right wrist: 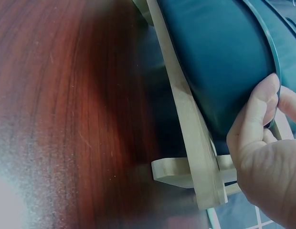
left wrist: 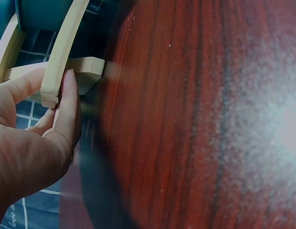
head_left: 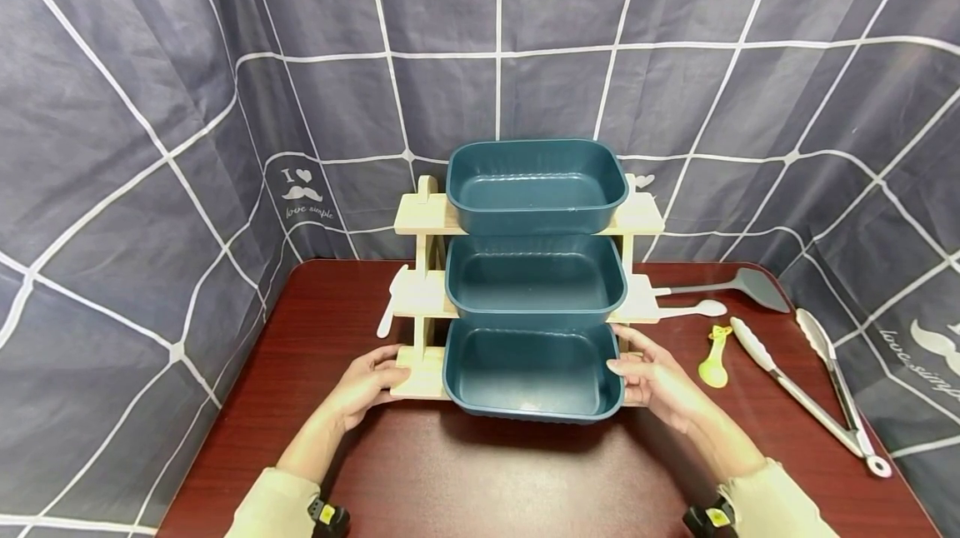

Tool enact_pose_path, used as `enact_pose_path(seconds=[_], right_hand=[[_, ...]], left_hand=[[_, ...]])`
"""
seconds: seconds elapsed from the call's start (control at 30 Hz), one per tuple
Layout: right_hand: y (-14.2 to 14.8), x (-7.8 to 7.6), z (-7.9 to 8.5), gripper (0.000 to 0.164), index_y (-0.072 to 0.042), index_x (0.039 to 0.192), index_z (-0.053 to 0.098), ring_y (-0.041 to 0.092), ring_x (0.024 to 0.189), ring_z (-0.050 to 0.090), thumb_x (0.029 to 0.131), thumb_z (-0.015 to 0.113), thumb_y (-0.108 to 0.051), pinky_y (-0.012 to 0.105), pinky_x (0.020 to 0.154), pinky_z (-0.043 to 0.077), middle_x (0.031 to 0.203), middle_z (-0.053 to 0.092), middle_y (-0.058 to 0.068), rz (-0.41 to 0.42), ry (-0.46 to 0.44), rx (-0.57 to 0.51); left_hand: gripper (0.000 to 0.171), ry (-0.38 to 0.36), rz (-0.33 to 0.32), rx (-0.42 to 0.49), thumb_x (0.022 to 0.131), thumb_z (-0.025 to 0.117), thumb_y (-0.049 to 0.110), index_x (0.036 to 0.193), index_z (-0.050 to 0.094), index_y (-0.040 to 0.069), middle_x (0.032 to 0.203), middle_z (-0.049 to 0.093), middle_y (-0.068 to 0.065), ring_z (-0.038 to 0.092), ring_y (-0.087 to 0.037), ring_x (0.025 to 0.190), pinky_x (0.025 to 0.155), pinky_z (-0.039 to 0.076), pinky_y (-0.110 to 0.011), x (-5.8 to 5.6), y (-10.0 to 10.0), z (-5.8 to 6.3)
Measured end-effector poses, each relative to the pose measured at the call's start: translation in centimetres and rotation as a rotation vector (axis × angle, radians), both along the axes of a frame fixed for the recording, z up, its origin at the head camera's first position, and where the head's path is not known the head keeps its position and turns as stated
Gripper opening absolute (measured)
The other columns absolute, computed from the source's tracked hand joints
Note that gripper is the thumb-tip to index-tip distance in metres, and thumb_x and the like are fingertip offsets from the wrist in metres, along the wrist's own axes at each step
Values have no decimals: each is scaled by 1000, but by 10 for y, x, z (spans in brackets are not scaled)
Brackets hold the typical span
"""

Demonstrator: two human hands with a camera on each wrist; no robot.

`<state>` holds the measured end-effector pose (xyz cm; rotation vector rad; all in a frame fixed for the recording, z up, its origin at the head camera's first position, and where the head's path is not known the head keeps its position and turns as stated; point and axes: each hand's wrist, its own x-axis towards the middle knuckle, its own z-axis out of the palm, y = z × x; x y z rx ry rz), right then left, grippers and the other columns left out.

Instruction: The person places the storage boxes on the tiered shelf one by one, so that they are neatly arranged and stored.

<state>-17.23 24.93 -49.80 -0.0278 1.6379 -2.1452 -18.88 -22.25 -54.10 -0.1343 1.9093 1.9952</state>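
A three-tier wooden rack (head_left: 423, 296) stands on the table, with a dark teal plastic bin on each tier: a top bin (head_left: 536, 217), a middle bin (head_left: 536, 276) and a bottom bin (head_left: 534, 363). All three look empty inside. My left hand (head_left: 365, 386) grips the left end of the lowest shelf (left wrist: 55, 78), thumb on one side and fingers on the other. At the bottom bin's right side, my right hand (head_left: 663, 384) pinches its rim (right wrist: 273, 52) between thumb and fingers. That bin rests on slats, tilted slightly forward.
Right of the rack lie a grey spatula (head_left: 757, 288), a white spoon (head_left: 708, 308), a yellow spoon (head_left: 714, 367) and long tongs (head_left: 817, 413). A white utensil (head_left: 390, 305) lies to its left. Grey grid-patterned cloth (head_left: 555, 5) hangs behind and beside the red-brown table (head_left: 495, 488).
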Motion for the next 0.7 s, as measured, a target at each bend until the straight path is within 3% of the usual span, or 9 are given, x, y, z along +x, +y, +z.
enact_pose_path(seconds=[0.37, 0.7], right_hand=[[-1, -5, 0, 64, -6, 158, 29, 19, 85, 74, 102, 60, -4, 37, 81, 62, 105, 70, 9, -15, -7, 8], [-1, -6, 0, 71, -1, 161, 20, 18, 86, 74, 103, 60, -4, 36, 83, 61, 109, 71, 9, -1, 7, 0]], left_hand=[[66, 8, -17, 5, 98, 66, 5, 154, 33, -8, 123, 65, -19, 68, -20, 98, 84, 60, -37, 0, -1, 0], [66, 8, -16, 5, 98, 66, 5, 154, 33, -8, 122, 66, -17, 68, -20, 98, 83, 60, -37, 1, 0, 0]])
